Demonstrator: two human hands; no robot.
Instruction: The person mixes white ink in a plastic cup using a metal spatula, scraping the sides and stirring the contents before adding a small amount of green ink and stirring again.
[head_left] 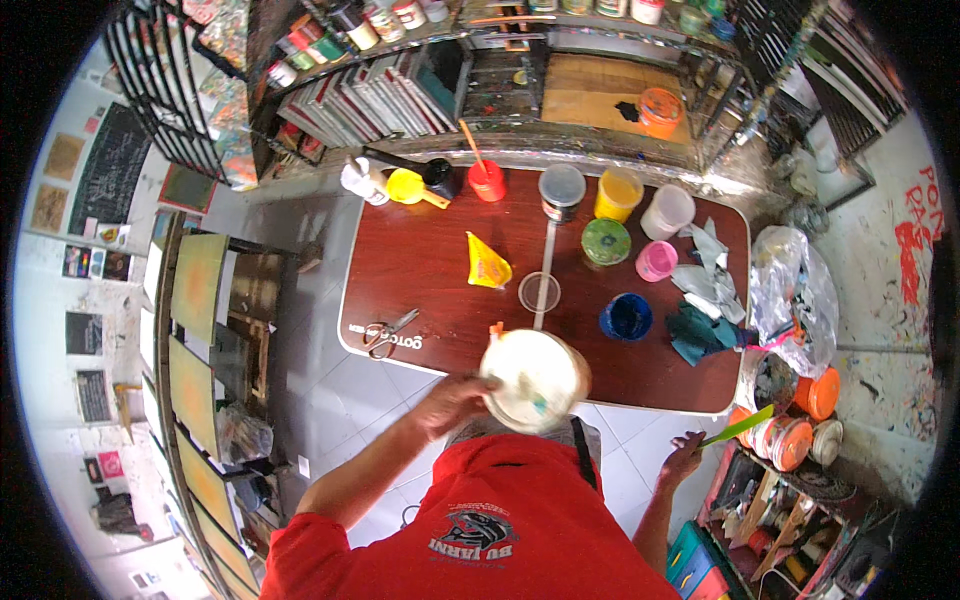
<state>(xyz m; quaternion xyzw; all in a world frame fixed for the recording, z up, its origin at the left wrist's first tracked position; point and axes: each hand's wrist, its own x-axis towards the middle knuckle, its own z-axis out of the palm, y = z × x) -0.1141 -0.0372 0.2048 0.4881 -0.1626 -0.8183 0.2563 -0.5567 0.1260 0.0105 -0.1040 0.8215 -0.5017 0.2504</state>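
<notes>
My left hand (455, 405) grips the edge of a round white tub (535, 382), held up over the table's near edge. A teal smudge marks its pale round face, and its right side is blurred. Whether it has a lid on, I cannot tell. Out to the right, away from the table, my right hand (684, 455) is closed around a flat lime-green spatula (738, 426). Beyond the tub, a clear round lid (540, 292) and a yellow cone-shaped pouch (487, 264) lie on the dark red table (440, 325). Scissors (390, 332) rest at its left corner.
Along the table's far side stand several paint pots, including a red one (487, 182) with a stick. A blue pot (627, 316) sits right of centre, near crumpled rags (705, 330). Orange-lidded tubs (790, 443) stand at right. A panel rack (200, 400) lines the left.
</notes>
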